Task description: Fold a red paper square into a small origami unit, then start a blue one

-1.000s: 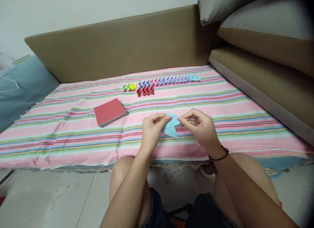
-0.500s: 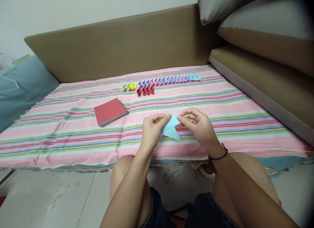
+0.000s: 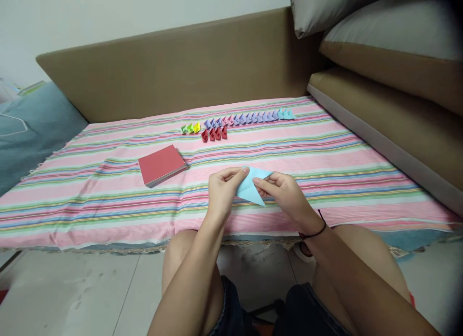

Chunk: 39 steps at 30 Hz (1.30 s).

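A piece of light blue folded paper is held up between both hands, above the near part of the striped cloth. My left hand pinches its left side, thumb on top. My right hand grips it near the middle of the right side, with the thumb on the face and the fingers behind. One pointed corner reaches up and right past the right thumb, and another points down. The fingers behind the paper are partly hidden.
A stack of paper with a red top sheet lies to the left on the striped cloth. Farther back stand rows of small folded paper pieces: purple, light blue, red and yellow. Cushions are piled at the right.
My right hand has shifted left and slightly down along the paper, its thumb now nearer the middle. More of the upper right corner shows. My left hand has barely moved.
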{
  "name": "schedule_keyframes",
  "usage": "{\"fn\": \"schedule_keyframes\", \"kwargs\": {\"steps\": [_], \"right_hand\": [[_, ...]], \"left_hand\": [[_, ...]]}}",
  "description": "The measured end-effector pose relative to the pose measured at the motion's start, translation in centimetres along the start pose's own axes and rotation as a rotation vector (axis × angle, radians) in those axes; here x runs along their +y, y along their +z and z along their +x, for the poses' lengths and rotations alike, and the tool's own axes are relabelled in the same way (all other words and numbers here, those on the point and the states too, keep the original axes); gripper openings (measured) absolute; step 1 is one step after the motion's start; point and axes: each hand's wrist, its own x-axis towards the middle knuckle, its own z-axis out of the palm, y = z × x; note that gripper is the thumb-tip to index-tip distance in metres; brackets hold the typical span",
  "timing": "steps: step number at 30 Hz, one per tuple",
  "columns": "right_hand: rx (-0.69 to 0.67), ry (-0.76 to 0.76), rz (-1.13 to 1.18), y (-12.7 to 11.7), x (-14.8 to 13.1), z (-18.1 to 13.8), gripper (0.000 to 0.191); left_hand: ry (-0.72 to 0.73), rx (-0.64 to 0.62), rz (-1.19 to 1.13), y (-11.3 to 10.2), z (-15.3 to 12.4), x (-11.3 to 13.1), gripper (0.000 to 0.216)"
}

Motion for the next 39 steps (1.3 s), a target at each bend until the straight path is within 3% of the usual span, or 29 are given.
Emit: {"fn": "schedule_keyframes", "kwargs": {"steps": [7,16,31,39], "right_hand": [[-0.073,0.033,0.001,-0.1,0.0,0.0,0.03],[-0.045,-0.002,0.002,-0.1,-0.2,-0.1,0.029],[-0.051,0.113,0.004,-0.8,-0.6,0.1,0.031],[-0.151,0.132,0.116,-1.4,-0.2,0.4,0.029]], "left_hand": [[0.018,-0.004,0.016,0.0,0.0,0.0,0.019],[0.009,-0.195,-0.019,0.3,-0.2,0.2,0.024],[0.004,-0.138,0.035,-0.2,0.3,0.0,0.019],[-0.008,-0.104,0.04,-0.5,0.6,0.0,0.02]]}}
